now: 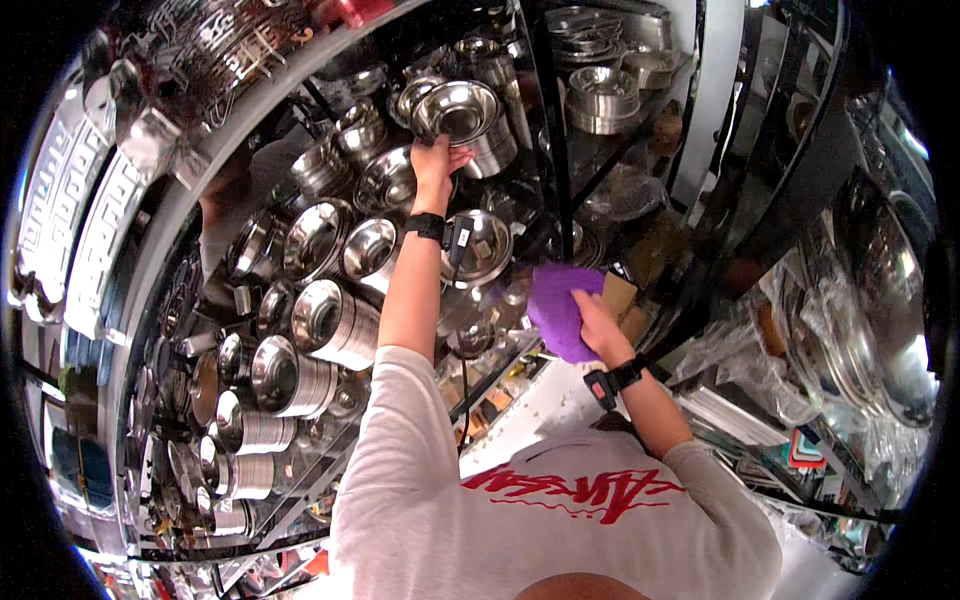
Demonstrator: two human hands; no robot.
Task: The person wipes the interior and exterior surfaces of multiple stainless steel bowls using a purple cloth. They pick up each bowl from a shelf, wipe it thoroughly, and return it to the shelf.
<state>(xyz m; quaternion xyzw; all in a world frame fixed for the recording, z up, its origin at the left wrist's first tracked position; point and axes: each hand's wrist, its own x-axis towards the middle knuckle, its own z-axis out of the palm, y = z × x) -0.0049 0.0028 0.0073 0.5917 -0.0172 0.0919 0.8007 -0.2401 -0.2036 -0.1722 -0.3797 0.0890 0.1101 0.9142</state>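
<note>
My left hand [435,165] is at the near rim of a shiny stainless steel bowl [459,112], with fingers curled under its edge. That bowl sits over a stack of similar steel bowls [493,154], and how far it is lifted is hard to tell. A bunched purple cloth [562,311] is gripped in my right hand [600,326], lower and to the right, over the gap in front of me. Close to my left forearm lie a wide steel bowl [480,247] and another stack of bowls [371,247].
Several stacks of steel bowls [337,322] crowd the dark shelf on the left. Behind a black upright post [551,112] stand more steel bowls [604,97]. Plastic-wrapped large metal pans [847,352] lean at the right. A cardboard piece [619,292] is beside my right hand.
</note>
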